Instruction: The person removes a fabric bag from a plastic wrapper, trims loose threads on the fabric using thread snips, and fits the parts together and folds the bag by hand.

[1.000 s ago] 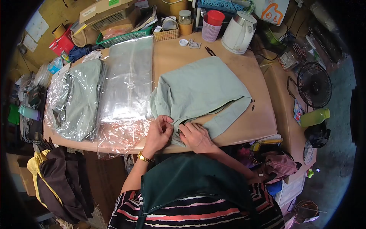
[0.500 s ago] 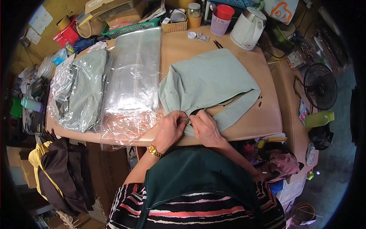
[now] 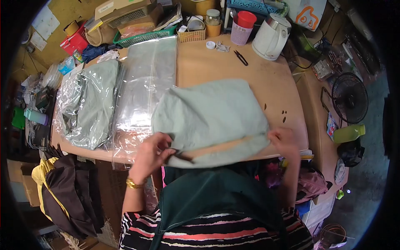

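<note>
A pale green cloth bag [image 3: 212, 112] with a wide strap [image 3: 227, 156] lies at the table's front edge, the strap curving along its near side. My left hand [image 3: 149, 153], a gold watch on its wrist, pinches the bag's cloth at the near left corner, by a dark gap. At the right corner my right hand [image 3: 285, 141] has its fingers closed on the cloth where strap and bag meet, slightly blurred. To the left lie clear plastic sleeves [image 3: 148, 79] in a stack and more green cloth packed in clear plastic [image 3: 93, 104].
Black thread snips [image 3: 241, 58] lie behind the bag, near a white electric kettle [image 3: 271, 36] and a red cup [image 3: 246, 19]. Baskets and boxes line the back. A black fan [image 3: 350, 96] and a green bottle [image 3: 349, 133] stand on the right.
My hands have parted from the middle of the near edge, left hand leftward and right hand rightward. The bag has shifted toward me and left, and its strap now spreads between my hands.
</note>
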`<state>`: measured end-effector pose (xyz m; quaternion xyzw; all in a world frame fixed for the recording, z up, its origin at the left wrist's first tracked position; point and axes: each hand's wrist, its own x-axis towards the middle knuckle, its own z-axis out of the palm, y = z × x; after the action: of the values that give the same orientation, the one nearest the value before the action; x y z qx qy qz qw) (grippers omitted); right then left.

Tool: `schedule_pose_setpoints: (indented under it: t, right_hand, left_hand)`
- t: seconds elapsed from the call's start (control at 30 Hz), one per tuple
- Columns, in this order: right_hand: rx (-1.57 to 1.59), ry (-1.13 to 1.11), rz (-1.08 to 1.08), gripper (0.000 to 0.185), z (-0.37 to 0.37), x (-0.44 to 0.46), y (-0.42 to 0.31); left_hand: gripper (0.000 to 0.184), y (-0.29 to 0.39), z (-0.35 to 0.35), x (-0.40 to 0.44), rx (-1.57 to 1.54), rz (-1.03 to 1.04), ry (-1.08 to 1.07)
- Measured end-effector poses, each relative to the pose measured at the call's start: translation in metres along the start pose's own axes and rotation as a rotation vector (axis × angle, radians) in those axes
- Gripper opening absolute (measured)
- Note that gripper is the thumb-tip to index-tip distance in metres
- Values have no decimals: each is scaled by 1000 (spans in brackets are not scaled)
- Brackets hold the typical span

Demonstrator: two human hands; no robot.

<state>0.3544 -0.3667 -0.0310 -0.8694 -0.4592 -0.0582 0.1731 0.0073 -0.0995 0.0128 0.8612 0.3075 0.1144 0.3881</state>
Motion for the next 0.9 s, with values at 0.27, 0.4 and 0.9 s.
schedule_pose_setpoints:
  t: [0.27,0.4,0.9]
  right_hand:
    - [955,8,123,16,47,108,-32]
    - [1049,-204,164,14,94,137,-17]
    - [379,-124,-45,27,89,304,27]
  left_hand:
    - [43,-25,14,89,249,282,553]
    - [17,-43,21,102,139,125,552]
    - [30,7,17,79,187,146,363]
